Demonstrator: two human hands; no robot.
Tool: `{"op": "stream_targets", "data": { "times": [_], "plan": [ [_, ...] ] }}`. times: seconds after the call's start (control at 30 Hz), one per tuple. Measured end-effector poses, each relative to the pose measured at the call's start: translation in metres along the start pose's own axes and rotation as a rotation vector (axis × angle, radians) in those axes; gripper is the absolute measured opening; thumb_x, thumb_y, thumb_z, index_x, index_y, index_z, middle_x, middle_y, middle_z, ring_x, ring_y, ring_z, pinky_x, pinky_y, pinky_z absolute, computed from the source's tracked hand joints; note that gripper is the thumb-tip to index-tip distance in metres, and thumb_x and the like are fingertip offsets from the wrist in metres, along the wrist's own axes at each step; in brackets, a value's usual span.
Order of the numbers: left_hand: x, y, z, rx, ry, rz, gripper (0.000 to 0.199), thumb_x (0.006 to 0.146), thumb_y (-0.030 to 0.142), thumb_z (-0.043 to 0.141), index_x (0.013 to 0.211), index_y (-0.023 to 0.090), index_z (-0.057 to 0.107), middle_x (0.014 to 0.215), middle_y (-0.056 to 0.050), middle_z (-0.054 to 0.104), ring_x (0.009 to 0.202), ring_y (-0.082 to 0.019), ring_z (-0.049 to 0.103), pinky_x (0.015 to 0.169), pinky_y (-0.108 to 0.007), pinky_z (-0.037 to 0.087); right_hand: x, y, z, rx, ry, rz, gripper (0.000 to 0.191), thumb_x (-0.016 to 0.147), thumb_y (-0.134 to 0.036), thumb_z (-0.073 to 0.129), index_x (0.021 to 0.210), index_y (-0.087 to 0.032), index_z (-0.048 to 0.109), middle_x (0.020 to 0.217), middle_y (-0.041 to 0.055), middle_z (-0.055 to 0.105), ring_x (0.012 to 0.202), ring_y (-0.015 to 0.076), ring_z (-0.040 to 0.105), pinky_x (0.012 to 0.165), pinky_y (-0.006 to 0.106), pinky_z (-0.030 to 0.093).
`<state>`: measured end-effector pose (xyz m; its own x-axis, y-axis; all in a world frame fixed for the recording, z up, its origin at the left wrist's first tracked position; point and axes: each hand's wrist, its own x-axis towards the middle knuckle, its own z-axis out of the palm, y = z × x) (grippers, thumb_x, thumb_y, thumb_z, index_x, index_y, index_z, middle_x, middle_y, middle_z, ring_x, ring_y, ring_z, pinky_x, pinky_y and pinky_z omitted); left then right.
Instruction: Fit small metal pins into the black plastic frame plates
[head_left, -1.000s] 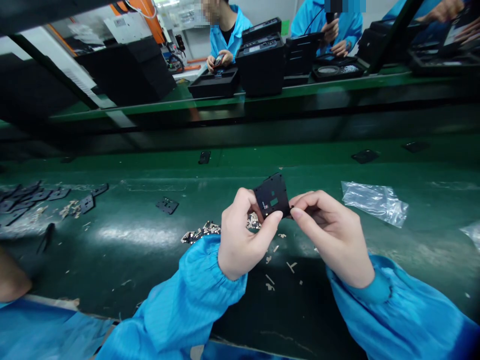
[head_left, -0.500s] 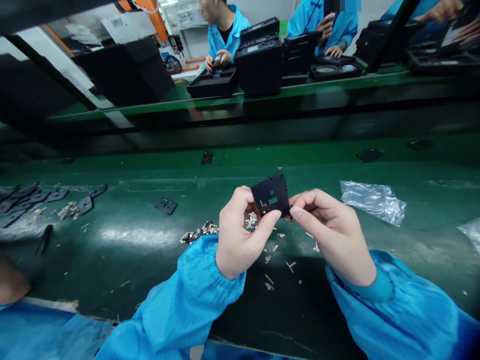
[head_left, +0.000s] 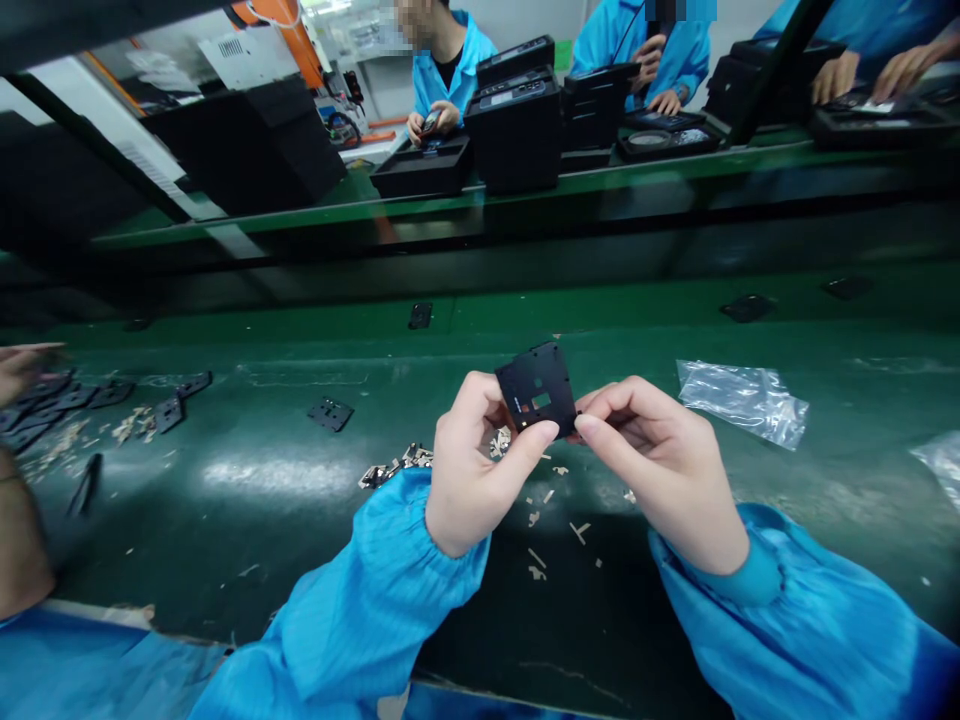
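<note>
A flat black plastic plate (head_left: 537, 385) with a small rectangular window and several tiny holes is held up, tilted, above the bench. My left hand (head_left: 480, 460) grips it by its left side and lower edge, thumb across the front. At the lower right corner, the thumb and forefinger of my right hand (head_left: 652, 450) are pinched together against the plate; what sits between those fingertips is too small to make out. Below and behind my left hand lies a pile of small metallic and tan pieces (head_left: 397, 464). Loose tan scraps (head_left: 580, 532) are scattered in front of me.
Similar black plates (head_left: 330, 413) lie around the green bench (head_left: 262, 540), with more heaped at left. Tweezers (head_left: 88, 483) rest near a co-worker's arm (head_left: 22, 540). A clear plastic bag (head_left: 742, 400) lies at right. Across the raised shelf, people in blue handle parts beside black bins (head_left: 514, 130).
Both my hands and the plate have barely shifted, moving slightly left in view. At far left, a co-worker's hand has come in over the heaped plates. The far-right co-worker's hands have lowered to a tray.
</note>
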<state>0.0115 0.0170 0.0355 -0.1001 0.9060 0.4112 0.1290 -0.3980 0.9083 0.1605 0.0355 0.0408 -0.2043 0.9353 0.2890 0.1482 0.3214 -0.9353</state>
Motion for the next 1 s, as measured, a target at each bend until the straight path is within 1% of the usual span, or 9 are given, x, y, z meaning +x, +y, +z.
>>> {"op": "stream_targets", "data": {
  "times": [0.2, 0.4, 0.6, 0.7, 0.83, 1.0],
  "plan": [
    [0.001, 0.0, -0.001, -0.047, 0.001, -0.003, 0.021, 0.073, 0.012, 0.065, 0.087, 0.02, 0.052, 0.075, 0.003, 0.06, 0.066, -0.008, 0.058, 0.06, -0.018, 0.048, -0.001, -0.003, -0.002, -0.012, -0.022, -0.01, 0.009, 0.08, -0.017, 0.053, 0.072, -0.019, 0.052, 0.074, 0.0004, 0.06, 0.064, 0.0118, 0.058, 0.058, 0.023, 0.046],
    [0.001, -0.001, -0.001, -0.12, -0.029, -0.032, 0.022, 0.073, 0.012, 0.065, 0.088, 0.021, 0.052, 0.077, 0.003, 0.061, 0.069, -0.009, 0.059, 0.063, -0.019, 0.049, -0.001, -0.005, 0.0, -0.045, 0.009, -0.019, 0.011, 0.077, -0.014, 0.052, 0.068, -0.019, 0.049, 0.07, -0.0001, 0.058, 0.059, 0.0107, 0.056, 0.053, 0.022, 0.045],
    [0.004, -0.009, -0.003, -0.225, -0.069, -0.071, 0.021, 0.073, 0.019, 0.066, 0.087, 0.02, 0.051, 0.078, 0.001, 0.063, 0.069, -0.011, 0.061, 0.064, -0.023, 0.052, -0.003, -0.011, 0.001, -0.06, 0.002, -0.029, 0.012, 0.075, -0.012, 0.05, 0.066, -0.02, 0.047, 0.066, -0.0007, 0.056, 0.058, 0.0104, 0.055, 0.051, 0.021, 0.044],
    [0.006, -0.015, -0.005, -0.256, -0.102, -0.087, 0.022, 0.073, 0.023, 0.067, 0.088, 0.021, 0.051, 0.077, 0.001, 0.064, 0.068, -0.011, 0.061, 0.064, -0.023, 0.052, -0.004, -0.014, 0.001, -0.059, -0.012, -0.049, 0.012, 0.074, -0.011, 0.05, 0.066, -0.02, 0.047, 0.068, -0.0007, 0.057, 0.059, 0.0101, 0.055, 0.052, 0.021, 0.043],
    [0.009, -0.019, -0.007, -0.312, -0.154, -0.038, 0.022, 0.073, 0.021, 0.067, 0.088, 0.022, 0.051, 0.075, 0.003, 0.064, 0.066, -0.009, 0.061, 0.062, -0.021, 0.051, -0.006, -0.018, 0.002, -0.071, -0.041, -0.067, 0.013, 0.074, -0.01, 0.049, 0.066, -0.019, 0.046, 0.068, -0.0006, 0.056, 0.061, 0.0101, 0.054, 0.054, 0.022, 0.044],
    [0.01, -0.02, -0.009, -0.33, -0.191, 0.02, 0.02, 0.074, 0.019, 0.066, 0.086, 0.023, 0.05, 0.071, 0.003, 0.063, 0.065, -0.011, 0.061, 0.063, -0.024, 0.051, -0.006, -0.021, 0.001, -0.058, -0.069, -0.054, 0.013, 0.073, -0.009, 0.049, 0.066, -0.02, 0.046, 0.07, 0.0002, 0.056, 0.063, 0.0111, 0.054, 0.055, 0.022, 0.044]
  ]
}}
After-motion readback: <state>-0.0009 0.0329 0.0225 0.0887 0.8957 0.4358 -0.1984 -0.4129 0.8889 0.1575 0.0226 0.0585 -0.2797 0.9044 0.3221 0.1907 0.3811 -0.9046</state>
